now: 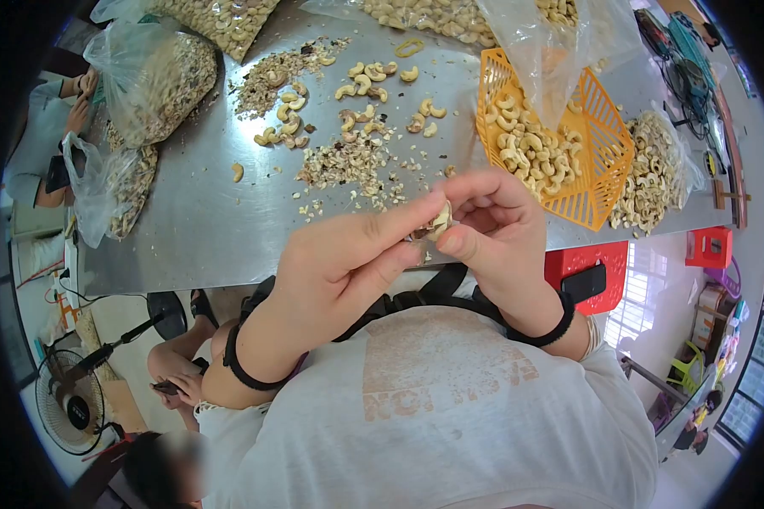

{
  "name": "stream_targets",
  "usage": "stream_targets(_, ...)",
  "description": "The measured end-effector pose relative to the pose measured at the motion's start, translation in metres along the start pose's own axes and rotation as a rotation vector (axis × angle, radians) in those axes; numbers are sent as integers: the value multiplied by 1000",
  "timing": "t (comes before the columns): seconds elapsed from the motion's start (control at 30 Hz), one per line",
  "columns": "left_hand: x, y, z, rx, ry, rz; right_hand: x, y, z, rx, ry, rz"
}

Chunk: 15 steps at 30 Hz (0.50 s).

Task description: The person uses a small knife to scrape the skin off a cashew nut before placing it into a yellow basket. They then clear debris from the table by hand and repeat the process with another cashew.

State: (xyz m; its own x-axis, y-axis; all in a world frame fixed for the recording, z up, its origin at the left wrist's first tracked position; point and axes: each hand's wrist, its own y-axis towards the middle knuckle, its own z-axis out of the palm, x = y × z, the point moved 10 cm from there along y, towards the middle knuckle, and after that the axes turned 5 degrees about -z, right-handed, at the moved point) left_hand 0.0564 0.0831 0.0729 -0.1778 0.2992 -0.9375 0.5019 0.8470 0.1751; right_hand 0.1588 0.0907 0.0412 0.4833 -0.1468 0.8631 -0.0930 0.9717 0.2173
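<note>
Between the fingertips of both hands, a cashew nut (438,222) with darker patches is held over the table's near edge. My left hand (361,242) pinches it from the left with thumb and forefinger. From the right, my right hand (499,219) closes thumb and fingers on the same nut, hiding part of it. Just beyond my hands lies a heap of pale cashew bits (348,165). Several whole cashews (365,78) lie loosely grouped farther back. An orange slotted basket (607,148) with whole cashews stands beside my right hand.
Plastic bags of nuts (174,89) line the left side and back of the metal table (187,254). A pile of cashews (649,170) lies right of the basket. A phone (584,282) rests on a red stool (611,293). Another person's hands (81,93) show at far left.
</note>
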Motion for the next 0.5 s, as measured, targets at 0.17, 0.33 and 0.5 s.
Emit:
stream_targets(0.17,-4,1,-4,1,42,-6,2,-1,3,18,-27,-1)
stream_targets(0.33,3,1,-5,-2,-97,-83,-1,-1,4,27,5,48)
stream_targets(0.5,6,0,0,65,-115,-160,-1,-1,1,-3,-6,38)
